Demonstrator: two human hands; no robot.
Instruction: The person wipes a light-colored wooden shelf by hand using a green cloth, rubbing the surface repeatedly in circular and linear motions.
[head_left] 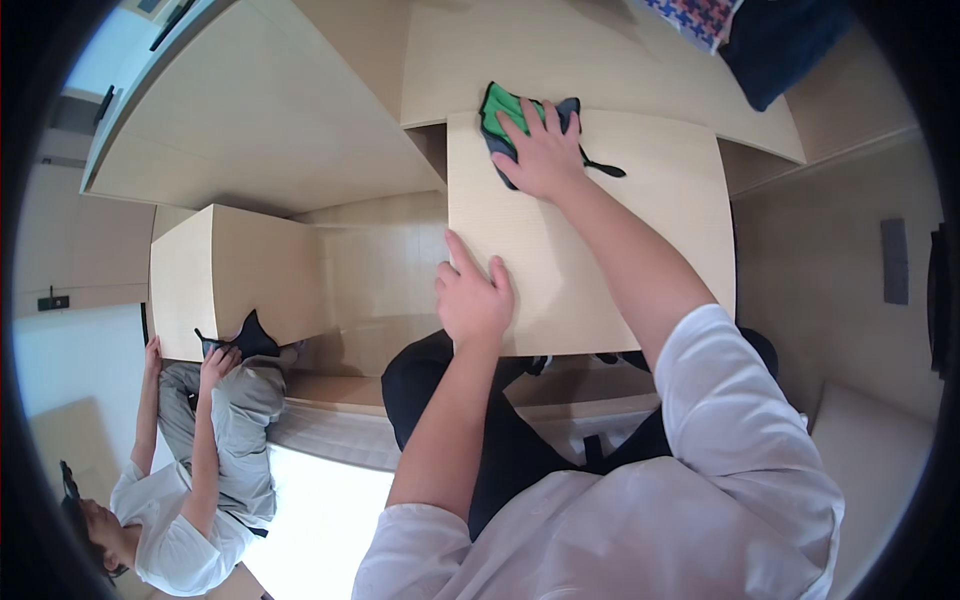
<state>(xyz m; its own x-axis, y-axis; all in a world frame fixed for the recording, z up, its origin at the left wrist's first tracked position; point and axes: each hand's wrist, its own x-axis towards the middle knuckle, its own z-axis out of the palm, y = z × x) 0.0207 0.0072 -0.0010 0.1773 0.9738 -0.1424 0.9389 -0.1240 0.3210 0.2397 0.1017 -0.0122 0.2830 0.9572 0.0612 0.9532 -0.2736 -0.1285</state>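
A second person in a white shirt [175, 545] is seen at the lower left, a dark cloth [240, 340] pressed to a light wooden panel [240, 275]. A dark blue fabric [785, 45] and a patterned cloth [695, 15] are seen at the top right.

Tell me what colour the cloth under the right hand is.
Green and dark grey cloth, seen in the head view.
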